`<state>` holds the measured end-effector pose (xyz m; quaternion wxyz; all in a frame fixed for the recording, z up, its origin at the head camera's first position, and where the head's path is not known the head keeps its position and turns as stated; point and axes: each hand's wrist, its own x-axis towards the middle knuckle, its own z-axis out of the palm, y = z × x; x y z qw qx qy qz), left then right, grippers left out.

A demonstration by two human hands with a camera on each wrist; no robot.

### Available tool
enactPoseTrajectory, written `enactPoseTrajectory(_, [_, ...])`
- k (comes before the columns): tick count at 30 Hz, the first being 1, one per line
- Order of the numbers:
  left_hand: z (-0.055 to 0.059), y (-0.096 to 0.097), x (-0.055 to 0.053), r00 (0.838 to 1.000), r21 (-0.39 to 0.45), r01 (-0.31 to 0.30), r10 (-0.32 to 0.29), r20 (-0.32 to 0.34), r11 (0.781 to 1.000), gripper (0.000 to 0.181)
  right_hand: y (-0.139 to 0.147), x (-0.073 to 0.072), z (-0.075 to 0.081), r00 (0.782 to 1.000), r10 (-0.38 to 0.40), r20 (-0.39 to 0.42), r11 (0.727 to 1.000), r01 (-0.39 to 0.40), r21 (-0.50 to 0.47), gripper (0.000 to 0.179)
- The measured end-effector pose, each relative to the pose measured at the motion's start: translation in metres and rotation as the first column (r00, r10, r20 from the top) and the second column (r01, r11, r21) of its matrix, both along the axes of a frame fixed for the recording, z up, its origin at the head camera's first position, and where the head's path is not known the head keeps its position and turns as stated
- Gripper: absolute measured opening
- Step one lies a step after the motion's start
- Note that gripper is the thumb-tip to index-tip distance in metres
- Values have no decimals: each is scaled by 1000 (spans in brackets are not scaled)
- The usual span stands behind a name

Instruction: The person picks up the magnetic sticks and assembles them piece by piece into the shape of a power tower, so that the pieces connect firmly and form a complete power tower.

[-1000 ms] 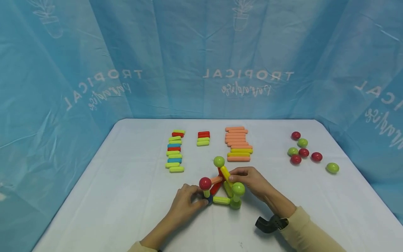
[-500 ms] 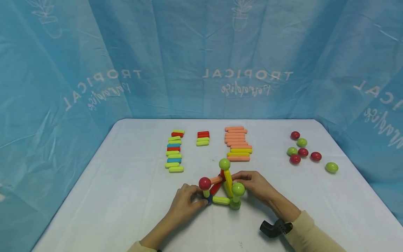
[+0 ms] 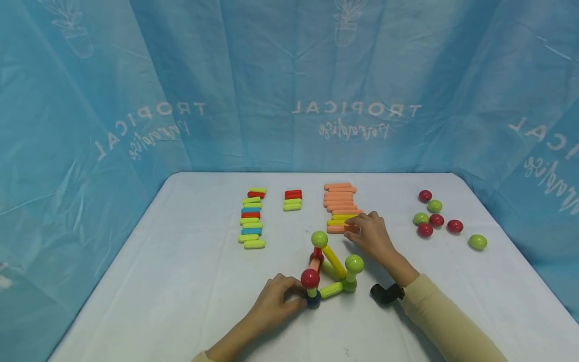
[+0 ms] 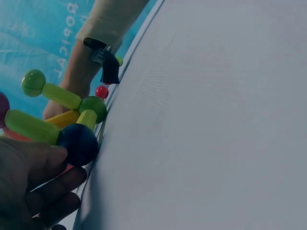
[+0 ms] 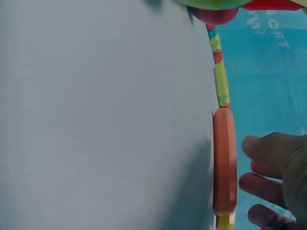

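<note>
A small frame of coloured magnetic rods and balls stands on the white table, with a slanted yellow rod [image 3: 333, 261] on its far side. My left hand [image 3: 275, 300] grips the dark blue ball [image 4: 78, 144] at its near left base corner. Above that corner a red ball [image 3: 310, 278] tops a short green rod; light green balls [image 3: 354, 263] top the other two posts. Beyond the frame, my right hand [image 3: 373, 240] hovers over the right-hand stack, fingers spread and bent a little. In the right wrist view an orange rod [image 5: 224, 163] lies just beside its fingertips, not gripped.
Orange rods [image 3: 339, 198] lie stacked at the back middle. Left of them are a short group of red and green rods [image 3: 292, 201] and a longer mixed column [image 3: 250, 221]. Loose red and green balls [image 3: 455, 226] lie at the right. Blue curtains [image 3: 289, 85] enclose the table.
My right hand has left the yellow rod on the frame and moved away from me to the orange and yellow stack. The frame has turned and shifted right, my left hand still at its corner.
</note>
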<state>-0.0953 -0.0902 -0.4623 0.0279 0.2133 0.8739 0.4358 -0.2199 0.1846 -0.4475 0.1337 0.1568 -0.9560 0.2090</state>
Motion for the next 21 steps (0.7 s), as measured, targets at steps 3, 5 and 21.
enactPoseTrajectory(3, [2,0,-7,1000,8,-10,10,-6,1000,19,-2,-5,-1,1000,3,-4,996,-3,87,27])
enactPoseTrajectory(5, [3,1,-16,999,37,-36,37,-17,999,19,-4,-7,-1,1000,-3,13,993,2,118,26])
enactPoseTrajectory(21, [9,9,-93,945,41,234,-237,224,971,38,-8,-4,3,1000,-26,-5,965,26,262,22])
